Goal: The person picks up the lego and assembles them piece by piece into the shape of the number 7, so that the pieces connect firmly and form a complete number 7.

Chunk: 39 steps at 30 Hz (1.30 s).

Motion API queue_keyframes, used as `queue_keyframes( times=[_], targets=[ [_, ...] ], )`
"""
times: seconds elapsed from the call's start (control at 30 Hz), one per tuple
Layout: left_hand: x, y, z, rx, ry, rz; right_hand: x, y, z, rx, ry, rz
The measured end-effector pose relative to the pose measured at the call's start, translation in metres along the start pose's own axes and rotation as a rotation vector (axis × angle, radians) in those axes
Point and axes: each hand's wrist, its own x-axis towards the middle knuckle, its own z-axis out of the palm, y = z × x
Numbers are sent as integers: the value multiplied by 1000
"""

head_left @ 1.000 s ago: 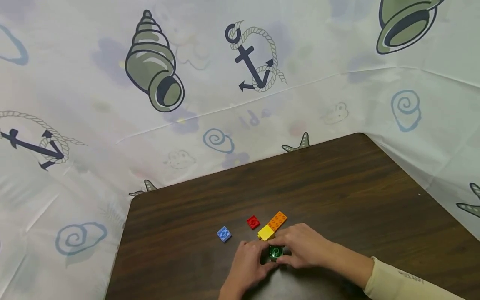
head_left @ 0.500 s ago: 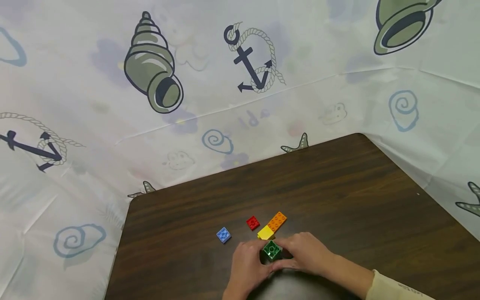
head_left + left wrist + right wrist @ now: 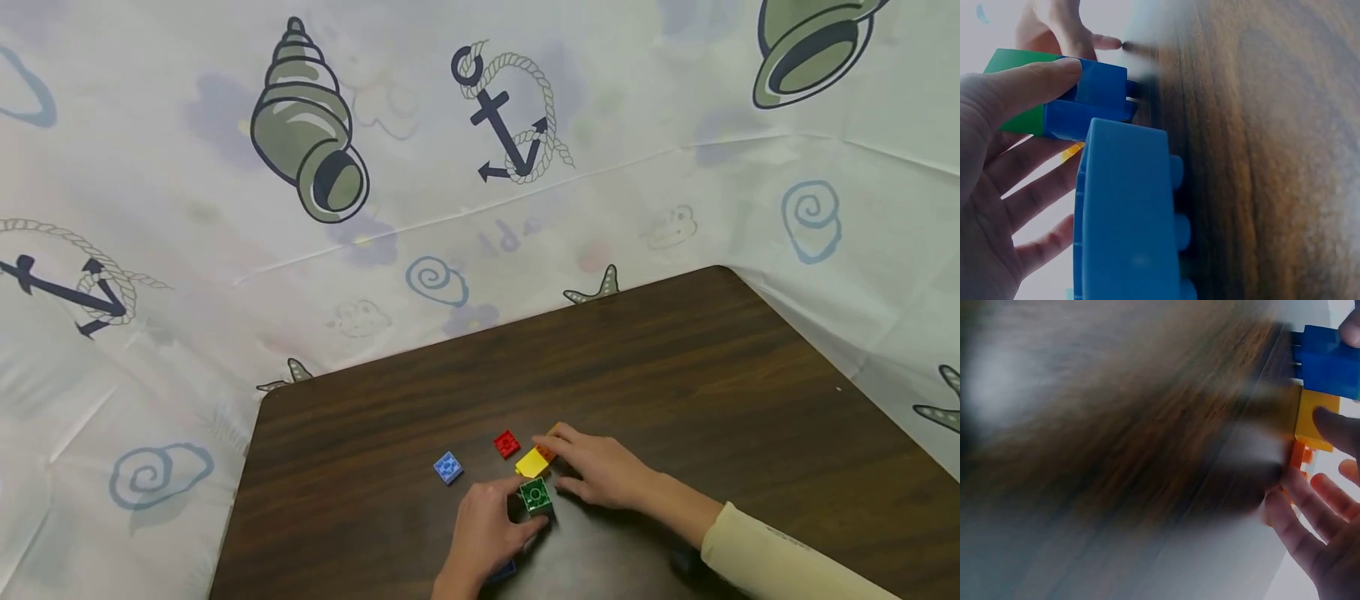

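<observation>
- The left hand (image 3: 486,525) pinched a green brick (image 3: 536,495) joined atop a blue brick (image 3: 1100,84).
- The right hand (image 3: 603,472), thumb and fingers apart, was at the yellow brick (image 3: 532,463) and orange brick (image 3: 1297,454) just beside.
- The sleeve (image 3: 780,558) bore lettering (too small to read).

The left hand (image 3: 486,529) pinches a green block (image 3: 536,496) between its thumb and fingers. A bit of a dark blue block (image 3: 504,572) peeks out beside that hand, near the bottom. The right hand (image 3: 606,471) reaches over an orange block (image 3: 546,455), covering most of it. A yellow block (image 3: 532,463) is next to the orange one. A red block (image 3: 507,443) lies near them, and a light blue block (image 3: 448,467) sits farther left on the brown table (image 3: 360,500). Behind is a white cloth (image 3: 420,192) with shells and anchors on it.
</observation>
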Motion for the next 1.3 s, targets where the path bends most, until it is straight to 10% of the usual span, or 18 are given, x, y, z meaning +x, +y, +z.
queue_keyframes(
  times=[0.67, 1.1, 1.3],
  targets=[
    [-5, -7, 7, -58, 37, 2, 11, 2, 7, -55, 55, -23],
    [1, -7, 4, -100, -28, -28, 6, 3, -35, 465, 114, 140],
    [1, -7, 4, -107, -32, -30, 5, -4, -46, 507, 125, 141]
  ],
)
